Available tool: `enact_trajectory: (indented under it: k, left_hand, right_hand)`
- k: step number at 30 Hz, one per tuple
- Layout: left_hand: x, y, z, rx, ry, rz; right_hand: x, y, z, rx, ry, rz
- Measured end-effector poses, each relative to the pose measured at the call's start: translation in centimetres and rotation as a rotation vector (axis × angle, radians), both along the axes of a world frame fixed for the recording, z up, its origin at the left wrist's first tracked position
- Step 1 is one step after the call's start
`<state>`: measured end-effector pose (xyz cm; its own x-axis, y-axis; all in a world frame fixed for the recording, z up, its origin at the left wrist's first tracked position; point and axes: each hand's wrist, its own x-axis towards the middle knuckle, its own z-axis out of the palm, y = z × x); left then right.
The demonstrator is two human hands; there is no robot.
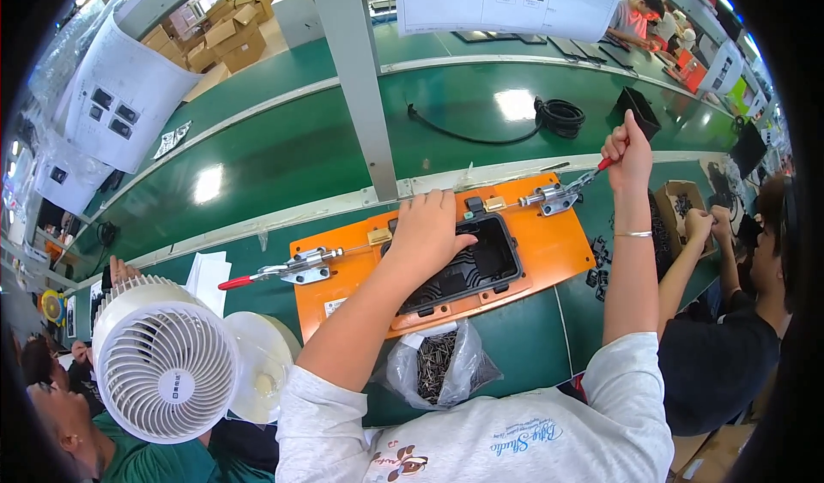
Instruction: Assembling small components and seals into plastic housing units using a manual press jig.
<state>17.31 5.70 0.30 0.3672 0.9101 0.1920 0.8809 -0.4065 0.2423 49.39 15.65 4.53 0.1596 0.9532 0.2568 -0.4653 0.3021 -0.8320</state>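
My right hand [629, 153] is closed round the red handle [604, 165] of the right toggle clamp [554, 198], thumb pointing up. My left hand [427, 230] lies over the upper left part of a black plastic housing [481, 260], fingers stretched out and thumb reaching across its opening. The housing is an open rectangular shell seated in an orange fixture plate [558, 247]. On the plate's left side, another toggle clamp [300, 267] has its red handle pointing outward to the left. What lies beneath my left palm is hidden.
A plastic bag of screws [438, 367] sits before the fixture. A white fan [167, 359] stands at left. Small black parts [598, 268] and a cardboard box [684, 204] lie right, beside a co-worker. A black cable [558, 118] and black bin [637, 112] are beyond the rail.
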Motion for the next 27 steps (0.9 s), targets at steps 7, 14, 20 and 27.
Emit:
enact_trajectory:
  k: [7, 14, 20, 27]
  left_hand:
    - [0.3, 0.2, 0.0, 0.040, -0.039, -0.024]
    - [-1.2, -0.5, -0.6, 0.104, -0.089, -0.013]
    - [-7.4, -7.2, 1.5, 0.256, -0.631, 0.058]
    - [-13.5, -11.4, -1.5, 0.405, -1.748, 0.883]
  right_hand:
    - [-6.7, -2.0, -2.0, 0.157, -0.941, -0.040]
    - [-10.0, -4.0, -1.4, 0.322, -1.451, -0.031]
    - [-0.6, -1.5, 0.5, 0.370, -1.015, -1.046]
    - [-11.6, -4.4, 2.1, 0.402, -1.137, -0.224]
